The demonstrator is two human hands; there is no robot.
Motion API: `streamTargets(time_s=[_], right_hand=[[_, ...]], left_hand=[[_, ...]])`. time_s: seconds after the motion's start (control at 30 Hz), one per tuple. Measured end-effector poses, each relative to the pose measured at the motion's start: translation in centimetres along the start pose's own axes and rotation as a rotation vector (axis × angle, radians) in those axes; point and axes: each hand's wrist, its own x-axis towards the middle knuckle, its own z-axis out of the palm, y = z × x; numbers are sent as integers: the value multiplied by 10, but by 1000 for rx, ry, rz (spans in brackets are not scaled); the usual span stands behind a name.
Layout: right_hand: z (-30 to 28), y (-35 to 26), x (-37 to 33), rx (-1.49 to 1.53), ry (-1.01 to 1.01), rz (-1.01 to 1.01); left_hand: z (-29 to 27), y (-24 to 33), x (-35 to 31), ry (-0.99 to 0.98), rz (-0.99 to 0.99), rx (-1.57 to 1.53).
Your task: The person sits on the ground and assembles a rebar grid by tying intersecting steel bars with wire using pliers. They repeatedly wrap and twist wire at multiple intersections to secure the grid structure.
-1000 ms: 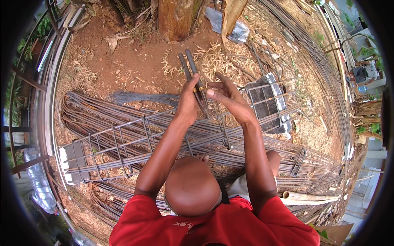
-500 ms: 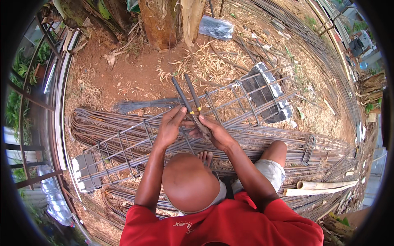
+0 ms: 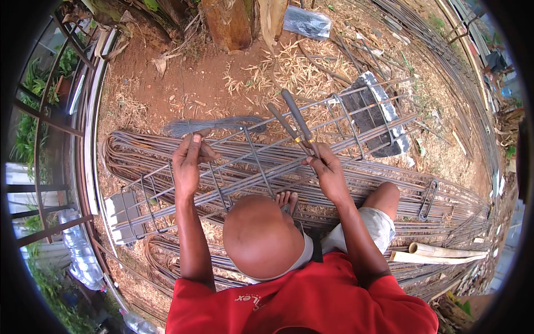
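My right hand point(image 3: 329, 173) is closed round the jaw end of a pair of pincers point(image 3: 296, 116). Their dark handles point away from me, spread slightly apart. To the left, my left hand point(image 3: 188, 162) is raised with thumb and fingertips together. What it pinches, if anything, is too small to make out. Both hands are over a long rebar cage point(image 3: 256, 157) of straight bars and rectangular stirrups, lying at a slant. Just past my left hand, a bundle of thin grey tie wire point(image 3: 214, 126) rests on the ground.
A dark block with white edges point(image 3: 374, 114) supports the cage's far right end, and a grey block point(image 3: 127, 214) its left end. Bent rebar point(image 3: 133, 146) lies beneath. Bamboo pieces point(image 3: 439, 256) are at right, a loose stirrup point(image 3: 428, 199) above them, tree trunks point(image 3: 228, 25) beyond.
My hands, together at the pincers before, have separated. The left has moved leftward off them. The right has carried the pincers to the right, and their handles lean left more.
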Motion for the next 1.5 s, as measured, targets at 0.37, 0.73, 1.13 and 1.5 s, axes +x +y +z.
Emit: streamTargets(time_s=[0.37, 0.73, 1.13, 1.5], right_hand=[[2, -63, -34, -288, 59, -392], [-50, -115, -38, -722, -180, -294], [-90, -81, -64, -363, 39, -19], [-126, -60, -59, -349, 363, 202]], left_hand=[[36, 61, -17, -343, 198, 428], [100, 89, 5, -1052, 483, 760], [182, 75, 22, -1171, 592, 632], [258, 81, 135, -631, 327, 783]])
